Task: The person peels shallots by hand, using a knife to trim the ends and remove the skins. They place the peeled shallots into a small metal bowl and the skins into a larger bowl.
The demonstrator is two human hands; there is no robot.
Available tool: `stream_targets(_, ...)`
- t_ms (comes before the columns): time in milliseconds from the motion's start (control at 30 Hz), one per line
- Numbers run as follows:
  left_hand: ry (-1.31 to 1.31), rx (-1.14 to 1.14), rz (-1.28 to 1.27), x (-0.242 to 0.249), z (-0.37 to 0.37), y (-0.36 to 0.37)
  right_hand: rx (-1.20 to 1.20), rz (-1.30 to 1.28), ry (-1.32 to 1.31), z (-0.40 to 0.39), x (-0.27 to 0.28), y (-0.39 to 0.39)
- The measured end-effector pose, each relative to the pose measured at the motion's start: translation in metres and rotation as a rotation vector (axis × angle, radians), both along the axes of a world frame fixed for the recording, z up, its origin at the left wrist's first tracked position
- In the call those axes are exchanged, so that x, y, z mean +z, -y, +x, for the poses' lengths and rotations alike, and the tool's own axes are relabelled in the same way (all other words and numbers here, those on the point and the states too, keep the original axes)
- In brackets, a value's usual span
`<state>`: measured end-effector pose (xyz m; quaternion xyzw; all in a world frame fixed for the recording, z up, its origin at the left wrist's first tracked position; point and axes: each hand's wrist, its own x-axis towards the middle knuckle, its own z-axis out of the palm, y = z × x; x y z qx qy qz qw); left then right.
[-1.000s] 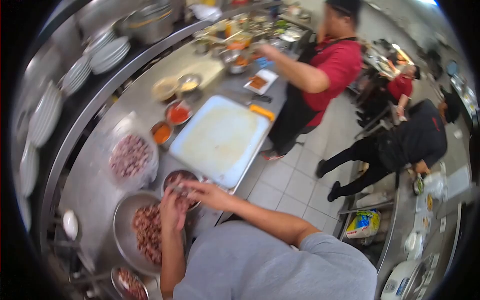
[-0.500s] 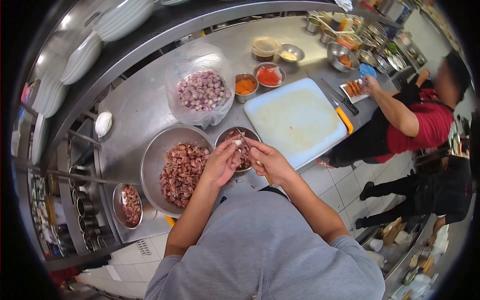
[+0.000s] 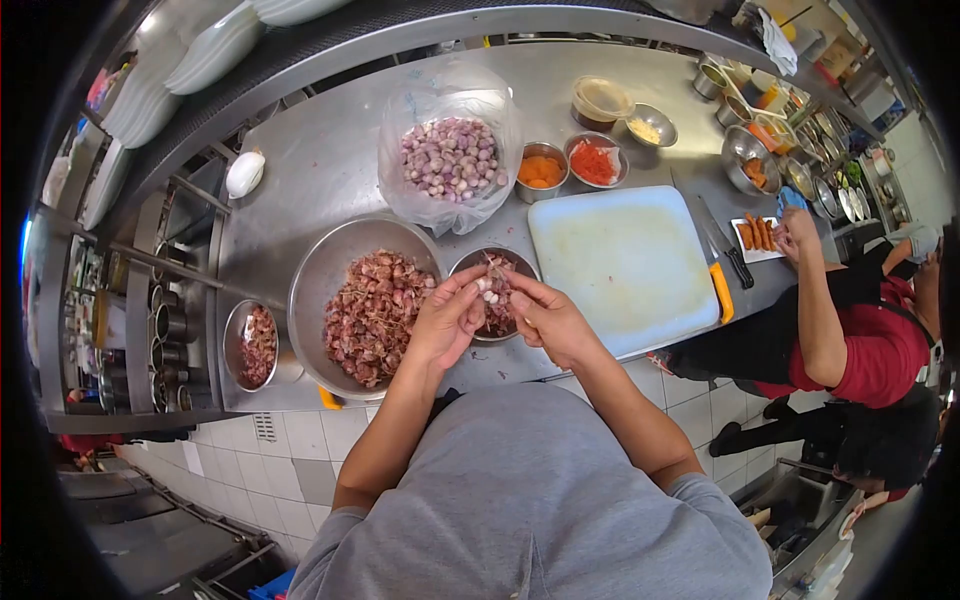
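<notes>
My left hand (image 3: pixel 446 318) pinches a small pale shallot (image 3: pixel 488 287) above a small metal bowl (image 3: pixel 534 262). My right hand (image 3: pixel 552 322) is closed close to the same shallot, its thumb and fingertip at the bulb. The small yellow-handled knife seen in it earlier is now mostly hidden by the fingers. Reddish shallots and skins lie in the small bowl below. Left of my hands, a large steel bowl (image 3: pixel 303 262) holds many reddish-brown shallots with dry skins. Beyond, a clear plastic bag (image 3: pixel 397 207) holds many peeled purple-white shallots.
A white cutting board (image 3: pixel 620 270) lies to the right, beside a yellow-handled knife (image 3: pixel 721 292) and a black-handled knife (image 3: pixel 740 268). Bowls of orange pieces (image 3: pixel 541 172) and red pieces (image 3: pixel 594 163) stand behind. A co-worker (image 3: pixel 850 335) stands at right near a plate of rolls (image 3: pixel 757 236).
The view has turned, shifting the table contents to the right. The knife blade no longer shows clearly at the shallot. The co-worker's hand has moved away from the plate of rolls.
</notes>
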<state>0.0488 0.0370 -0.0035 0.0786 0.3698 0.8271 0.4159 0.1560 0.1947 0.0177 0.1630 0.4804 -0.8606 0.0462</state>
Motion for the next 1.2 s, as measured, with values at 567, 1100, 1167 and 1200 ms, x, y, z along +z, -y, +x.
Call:
stream_targets(567,0.008,0.142,-0.063,0.0,-0.003,0.0,-0.003,0.351,-0.072,-0.01,0.01,0.021)
stream_targets(1100,0.059,0.006,-0.032,0.003,-0.041,0.018,-0.081,0.017,-0.021,-0.034,0.011,0.036)
stream_targets(1167,-0.01,0.014,-0.071,0.003,-0.046,0.018,-0.076,0.207,-0.066,-0.034,0.012,0.039)
stream_targets(1200,-0.079,0.031,-0.11,0.002,-0.047,0.019,-0.059,0.396,-0.111,-0.033,0.012,0.04)
